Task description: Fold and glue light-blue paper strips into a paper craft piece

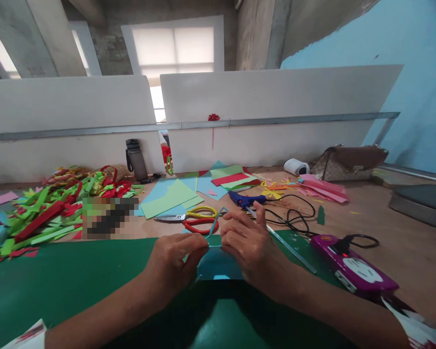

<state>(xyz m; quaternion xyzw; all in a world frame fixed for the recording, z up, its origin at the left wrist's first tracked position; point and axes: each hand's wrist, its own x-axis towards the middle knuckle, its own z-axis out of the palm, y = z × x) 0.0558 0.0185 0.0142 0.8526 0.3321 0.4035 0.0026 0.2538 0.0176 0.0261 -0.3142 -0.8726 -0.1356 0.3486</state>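
Note:
Between my hands is a light-blue paper piece (pixel 221 264), with a thin strip of the same blue rising from its upper edge like a handle. My left hand (pixel 176 257) pinches its left upper edge between thumb and fingers. My right hand (pixel 249 245) pinches the right side of that edge, other fingers raised. Just beyond lie scissors (pixel 199 225) with one yellow and one red handle. A blue glue gun (pixel 245 198) lies past my right hand, with a clear glue stick (pixel 290 251) running out behind it, partly hidden by that hand.
Green and red strips (pixel 54 208) are heaped at left, near a dark bottle (pixel 136 162). Coloured sheets (pixel 172 198) lie behind the scissors. A purple power strip (pixel 354 266) and black cord (pixel 294 218) are at right. A handbag (pixel 349 162) stands by a white roll (pixel 296 166).

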